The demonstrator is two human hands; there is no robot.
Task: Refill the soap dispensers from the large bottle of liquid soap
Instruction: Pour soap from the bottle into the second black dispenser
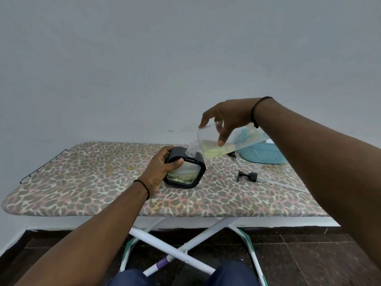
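Head view: right hand (pixel 226 116) grips clear plastic soap bottle (pixel 222 144), tilted, neck at black square dispenser (pixel 185 172) mouth; left hand (pixel 159 172) grasps dispenser, black pump head (pixel 247 176) at 3 o'clock.

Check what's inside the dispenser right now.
Through the clear front of the dispenser, a shallow layer of yellowish soap sits at the bottom; above it the panel looks empty. The left hand covers its left side, so that part is hidden.

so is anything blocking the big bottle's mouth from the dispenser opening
Nothing visible does. The bottle, tilted in the right hand, has its neck at the opening of the dispenser; the pump lies apart on the board.
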